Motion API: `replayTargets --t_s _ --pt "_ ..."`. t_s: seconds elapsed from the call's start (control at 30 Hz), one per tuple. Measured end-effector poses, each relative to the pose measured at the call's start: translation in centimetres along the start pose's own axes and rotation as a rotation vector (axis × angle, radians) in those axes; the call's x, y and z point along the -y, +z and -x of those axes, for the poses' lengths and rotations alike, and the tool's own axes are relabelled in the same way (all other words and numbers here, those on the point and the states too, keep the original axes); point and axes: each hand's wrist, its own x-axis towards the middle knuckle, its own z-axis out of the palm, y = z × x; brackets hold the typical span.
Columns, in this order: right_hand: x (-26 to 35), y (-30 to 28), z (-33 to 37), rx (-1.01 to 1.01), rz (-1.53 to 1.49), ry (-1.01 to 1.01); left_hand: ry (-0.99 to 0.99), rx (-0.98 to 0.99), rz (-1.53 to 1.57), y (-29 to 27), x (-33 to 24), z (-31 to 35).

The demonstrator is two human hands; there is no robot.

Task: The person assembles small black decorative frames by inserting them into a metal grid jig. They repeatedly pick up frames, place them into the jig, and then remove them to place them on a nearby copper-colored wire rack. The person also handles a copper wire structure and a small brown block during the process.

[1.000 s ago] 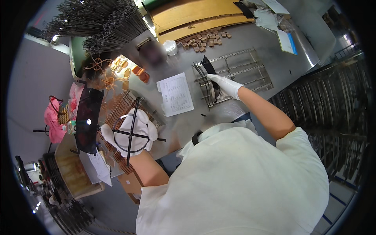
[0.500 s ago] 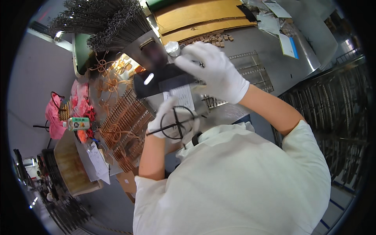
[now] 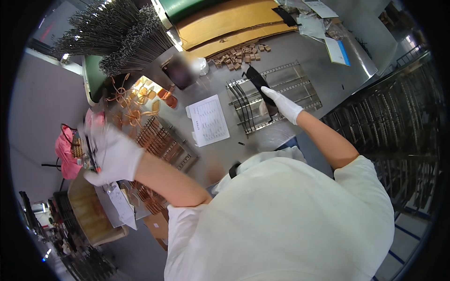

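Note:
My right hand [image 3: 285, 104], in a white glove, grips a black plate [image 3: 262, 86] by its lower right edge. The plate is seen almost edge-on, over the slotted metal rack [image 3: 300, 79]. Several thin black curved pieces [image 3: 241, 105] stand in the rack's left part. Far to the left, my white-gloved left hand [image 3: 112, 157] reaches past the copper-coloured parts, near a pink bag [image 3: 65, 152]. Motion smears its fingers. A thin dark line shows by them, but whether it is held is unclear.
A printed sheet [image 3: 211, 119] lies mid-table. Behind it are a phone-like dark device [image 3: 180, 75], a white roll [image 3: 201, 66] and small brown blocks [image 3: 239, 56]. Copper-coloured racked parts [image 3: 157, 140] stand left, bundled dark wires [image 3: 112, 37] back left. Metal racks [image 3: 389, 117] stand right.
My left hand has swung far left from the table's front; the black wire wheel beside it no longer shows clearly. My right hand has moved down and right, bringing the black plate to the rack.

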Motion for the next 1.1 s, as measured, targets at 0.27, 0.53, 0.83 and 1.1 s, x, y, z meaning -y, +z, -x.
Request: replayTargets --t_s 0.27,0.53,0.83,1.1 --pt "-2.7 0.6 -5.4 0.126 -0.044 0.205 0.014 0.384 -0.349 13.7 0.2 -0.7" --pt "0.5 2.7 -3.5 -0.125 1.072 -0.245 -0.396 0.088 -0.597 0.3 2.1 4.5" --pt "8.6 6.6 -2.6 -0.394 1.184 -0.831 -0.294 -0.418 -0.922 -10.6 -6.1 11.2" --pt "9.8 24.8 -4.1 0.237 0.788 -1.160 -0.187 -0.871 -1.093 -20.5 -12.7 16.9"
